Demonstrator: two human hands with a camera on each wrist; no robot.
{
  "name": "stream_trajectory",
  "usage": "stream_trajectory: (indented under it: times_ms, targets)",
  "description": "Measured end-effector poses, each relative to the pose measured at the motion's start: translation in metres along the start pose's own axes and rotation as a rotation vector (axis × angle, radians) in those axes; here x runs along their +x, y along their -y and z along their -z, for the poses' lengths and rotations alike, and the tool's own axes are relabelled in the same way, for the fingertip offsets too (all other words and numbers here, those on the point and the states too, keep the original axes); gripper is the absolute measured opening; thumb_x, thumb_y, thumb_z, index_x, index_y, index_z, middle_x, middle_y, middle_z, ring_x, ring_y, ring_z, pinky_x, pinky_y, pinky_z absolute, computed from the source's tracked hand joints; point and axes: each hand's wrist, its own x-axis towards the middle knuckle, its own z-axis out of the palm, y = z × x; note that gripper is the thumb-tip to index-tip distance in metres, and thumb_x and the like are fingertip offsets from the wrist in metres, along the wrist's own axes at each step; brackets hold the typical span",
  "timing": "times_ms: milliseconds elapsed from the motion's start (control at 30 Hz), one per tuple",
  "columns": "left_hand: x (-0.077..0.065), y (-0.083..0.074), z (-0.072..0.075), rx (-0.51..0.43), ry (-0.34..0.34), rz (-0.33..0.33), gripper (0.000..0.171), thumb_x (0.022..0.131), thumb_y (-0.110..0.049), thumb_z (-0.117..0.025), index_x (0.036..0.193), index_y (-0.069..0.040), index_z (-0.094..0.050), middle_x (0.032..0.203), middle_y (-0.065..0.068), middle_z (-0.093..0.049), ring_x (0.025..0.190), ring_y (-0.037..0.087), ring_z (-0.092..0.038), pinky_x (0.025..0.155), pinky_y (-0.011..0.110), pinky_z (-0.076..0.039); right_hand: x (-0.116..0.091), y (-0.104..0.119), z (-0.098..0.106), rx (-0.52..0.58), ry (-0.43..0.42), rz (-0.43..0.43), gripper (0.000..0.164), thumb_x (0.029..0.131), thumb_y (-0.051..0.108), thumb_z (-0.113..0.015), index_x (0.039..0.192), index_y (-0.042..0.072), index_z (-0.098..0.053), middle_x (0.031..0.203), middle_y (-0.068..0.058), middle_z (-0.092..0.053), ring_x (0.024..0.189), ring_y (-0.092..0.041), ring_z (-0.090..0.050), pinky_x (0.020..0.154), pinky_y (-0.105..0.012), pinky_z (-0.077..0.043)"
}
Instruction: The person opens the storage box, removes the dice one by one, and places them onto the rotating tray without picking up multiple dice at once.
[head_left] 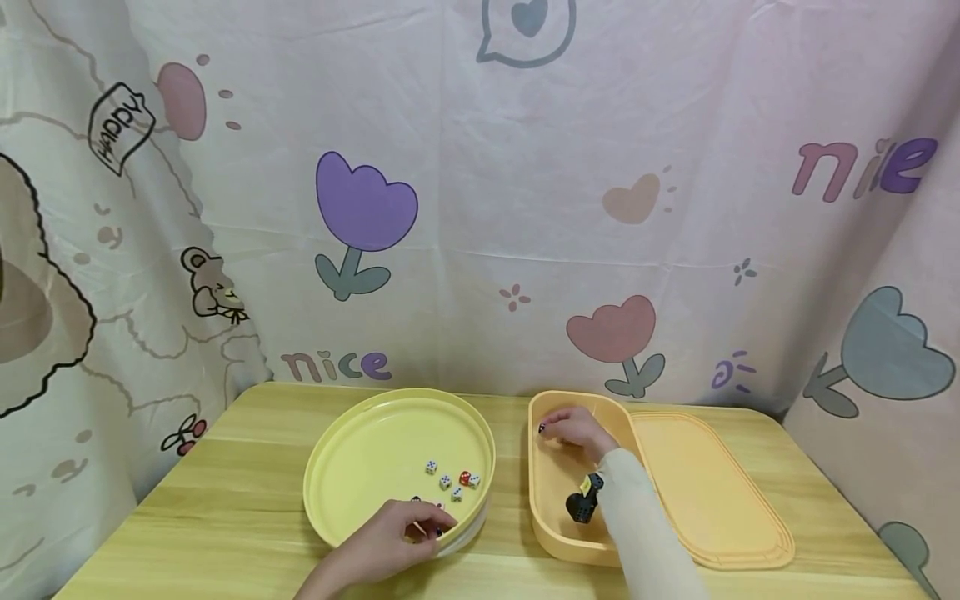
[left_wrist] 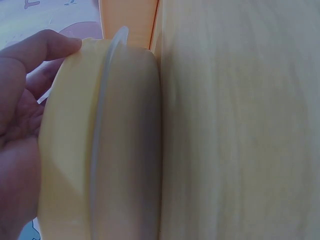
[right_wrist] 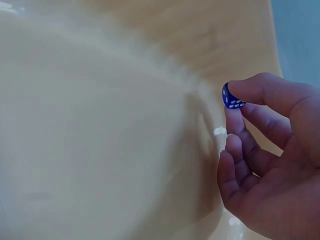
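My right hand [head_left: 576, 427] is inside the oblong orange container [head_left: 546, 529], near its far left corner. Thumb and forefinger pinch a blue die [right_wrist: 233, 97] with white pips, held up by the container wall. My left hand [head_left: 390, 537] is at the near right rim of the round yellow tray [head_left: 360, 454]. In the left wrist view its thumb touches the rim, with other fingers behind it. A dark die [head_left: 439, 532] shows by these fingers; whether they hold it I cannot tell. White dice [head_left: 446, 482] and a red die [head_left: 465, 477] lie in the tray's right part.
An orange lid [head_left: 712, 492] lies flat to the right of the orange container. A black object [head_left: 582, 505] with a yellow patch shows beside the right sleeve. Behind the wooden table [head_left: 225, 500] hangs a printed curtain [head_left: 480, 208].
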Motion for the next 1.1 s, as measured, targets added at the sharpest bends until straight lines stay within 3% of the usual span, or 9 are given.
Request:
stream_trajectory:
  times_ms: [267, 500, 633, 933, 1100]
  targets:
    - [0.0, -0.001, 0.0, -0.006, 0.0, 0.008, 0.018, 0.088, -0.003, -0.065, 0.104, -0.003, -0.071, 0.09, -0.009, -0.063, 0.081, 0.002, -0.056, 0.072, 0.024, -0.053, -0.007, 0.014, 0.008, 0.081, -0.025, 0.01, 0.016, 0.084, 0.004, -0.068, 0.096, -0.007, -0.067, 0.075, 0.0, -0.055, 0.062, -0.01, -0.044, 0.062, -0.025, -0.042]
    - [0.0, -0.001, 0.0, -0.003, 0.0, 0.014, 0.017, 0.088, -0.003, -0.065, 0.104, -0.003, -0.071, 0.09, -0.01, -0.063, 0.082, 0.002, -0.056, 0.072, 0.024, -0.053, -0.014, 0.029, 0.014, 0.11, -0.038, 0.077, 0.012, 0.083, 0.004, -0.069, 0.093, -0.003, -0.066, 0.088, -0.002, -0.063, 0.081, -0.014, -0.054, 0.074, -0.028, -0.045]
    - [0.0, 0.0, 0.0, -0.004, 0.002, 0.003, 0.017, 0.088, -0.003, -0.065, 0.104, -0.002, -0.07, 0.09, -0.009, -0.063, 0.082, 0.002, -0.056, 0.072, 0.024, -0.053, -0.019, 0.038, 0.016, 0.095, -0.049, 0.125, 0.013, 0.084, 0.005, -0.069, 0.094, -0.003, -0.066, 0.089, -0.003, -0.064, 0.083, -0.014, -0.054, 0.078, -0.032, -0.045]
    - [-0.001, 0.001, 0.0, 0.004, -0.005, -0.04, 0.017, 0.088, -0.002, -0.065, 0.104, -0.001, -0.07, 0.089, -0.009, -0.063, 0.081, 0.001, -0.056, 0.07, 0.024, -0.053, -0.034, 0.059, 0.009, 0.095, -0.093, 0.203, 0.013, 0.081, 0.003, -0.071, 0.093, -0.003, -0.067, 0.083, -0.002, -0.065, 0.081, -0.015, -0.056, 0.081, -0.039, -0.047]
    - [0.0, 0.001, 0.0, 0.004, -0.002, -0.036, 0.017, 0.088, -0.003, -0.064, 0.104, -0.001, -0.07, 0.089, -0.009, -0.063, 0.081, 0.001, -0.056, 0.07, 0.024, -0.053, -0.044, 0.067, 0.001, 0.115, -0.09, 0.253, 0.012, 0.081, 0.001, -0.071, 0.092, -0.003, -0.068, 0.082, -0.002, -0.065, 0.078, -0.015, -0.057, 0.076, -0.033, -0.048]
